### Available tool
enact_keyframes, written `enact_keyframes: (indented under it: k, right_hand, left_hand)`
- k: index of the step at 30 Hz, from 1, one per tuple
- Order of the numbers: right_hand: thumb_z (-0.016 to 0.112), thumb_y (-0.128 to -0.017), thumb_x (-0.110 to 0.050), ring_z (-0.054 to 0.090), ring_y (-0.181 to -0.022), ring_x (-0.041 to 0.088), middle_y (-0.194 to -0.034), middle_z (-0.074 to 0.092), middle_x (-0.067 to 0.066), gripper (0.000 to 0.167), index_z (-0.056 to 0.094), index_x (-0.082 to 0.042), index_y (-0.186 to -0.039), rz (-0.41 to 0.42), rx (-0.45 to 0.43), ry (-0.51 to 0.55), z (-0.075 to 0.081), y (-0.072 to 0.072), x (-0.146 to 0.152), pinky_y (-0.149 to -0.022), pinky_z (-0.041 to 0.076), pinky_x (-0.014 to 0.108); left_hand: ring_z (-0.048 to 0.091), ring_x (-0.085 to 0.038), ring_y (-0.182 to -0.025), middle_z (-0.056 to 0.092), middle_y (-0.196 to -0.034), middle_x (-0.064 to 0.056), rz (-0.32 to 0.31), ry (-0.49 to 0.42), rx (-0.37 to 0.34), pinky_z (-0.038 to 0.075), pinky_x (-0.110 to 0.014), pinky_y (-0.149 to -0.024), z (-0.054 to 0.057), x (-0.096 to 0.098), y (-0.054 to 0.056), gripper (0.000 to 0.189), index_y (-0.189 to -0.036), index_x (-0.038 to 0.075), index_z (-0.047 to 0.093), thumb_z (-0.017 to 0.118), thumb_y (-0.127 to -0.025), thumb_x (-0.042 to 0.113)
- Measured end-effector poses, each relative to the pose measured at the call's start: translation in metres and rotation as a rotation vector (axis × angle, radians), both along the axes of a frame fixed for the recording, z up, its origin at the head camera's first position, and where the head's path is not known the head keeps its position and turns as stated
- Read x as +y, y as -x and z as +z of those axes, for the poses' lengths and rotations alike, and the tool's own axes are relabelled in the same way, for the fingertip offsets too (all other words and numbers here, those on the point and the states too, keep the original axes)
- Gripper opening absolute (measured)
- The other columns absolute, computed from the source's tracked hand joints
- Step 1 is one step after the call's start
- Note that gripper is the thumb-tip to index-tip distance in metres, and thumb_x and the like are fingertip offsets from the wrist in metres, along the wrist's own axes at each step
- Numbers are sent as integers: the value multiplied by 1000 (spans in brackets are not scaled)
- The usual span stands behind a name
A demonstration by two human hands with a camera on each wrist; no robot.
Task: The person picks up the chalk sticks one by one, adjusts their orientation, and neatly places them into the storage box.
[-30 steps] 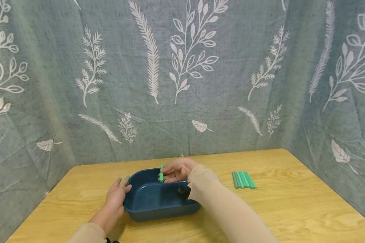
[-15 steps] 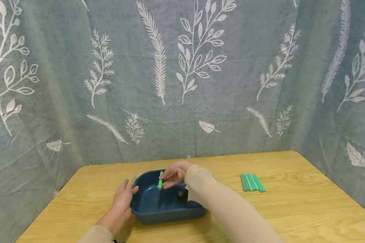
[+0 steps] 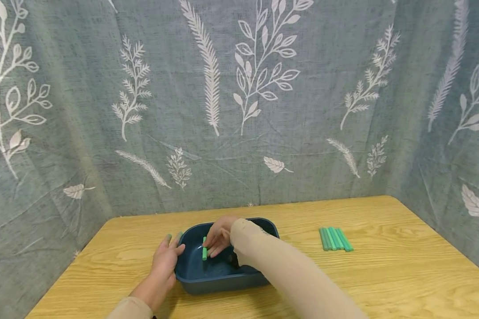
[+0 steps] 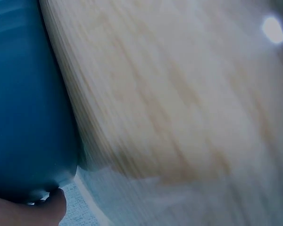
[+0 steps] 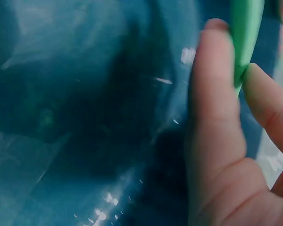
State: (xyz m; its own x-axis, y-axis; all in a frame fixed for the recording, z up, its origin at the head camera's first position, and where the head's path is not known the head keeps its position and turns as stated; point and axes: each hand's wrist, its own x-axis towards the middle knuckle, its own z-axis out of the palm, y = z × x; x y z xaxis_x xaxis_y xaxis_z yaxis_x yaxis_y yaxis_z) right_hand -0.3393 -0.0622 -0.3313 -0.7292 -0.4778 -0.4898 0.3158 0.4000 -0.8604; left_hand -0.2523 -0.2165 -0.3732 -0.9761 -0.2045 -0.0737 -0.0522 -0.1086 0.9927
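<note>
A dark blue plastic basin (image 3: 223, 285) sits on the table in the head view. Over its inside, my right hand (image 3: 219, 239) pinches a short light-green stick (image 3: 204, 249) low down near the basin's left half. The right wrist view shows the green stick (image 5: 247, 33) between fingers (image 5: 217, 84), with the blue inner surface beyond. At the basin's left end, my left hand (image 3: 165, 261) rests with straight fingers against the outside and the thumb at the rim. In the left wrist view, a digit (image 4: 33, 209) touches the lower corner of the basin wall (image 4: 28, 94).
Several green sticks (image 3: 335, 239), in lighter and darker shades, lie side by side to the right of the basin on the wood-grain table (image 3: 403, 266). A grey-green cloth (image 3: 223, 177) with white leaf prints hangs behind and on both sides.
My right hand has lowered the green stick deeper into the basin and slightly left. The left hand stays at the basin's end. The head view has turned a little left.
</note>
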Motion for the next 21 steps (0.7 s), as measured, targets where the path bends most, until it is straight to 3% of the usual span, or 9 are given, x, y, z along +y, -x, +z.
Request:
enact_keyframes:
  k: [8,21]
  right_hand:
    - [62,-94,-1,65,-103,33,-97,68,19,18,69,8,-107,87,-30,-140,-10,2,-25,-85,56,32]
    - [60,-94,2,64,-108,33,-99,69,23,14,68,10,-103,76,-94,-126,-19,7,-38,-88,55,35]
  left_hand:
    - [0,-41,-145,11,-158,-21,7,-6,-6,13,-52,-117,4,-2,-2,70,-152,0,-12,38,-103,2]
    - [0,-42,-144,7,-158,-22,-1,-33,17,10,-51,-118,0,0,-1,71,-150,-1,-17,36,-103,-2]
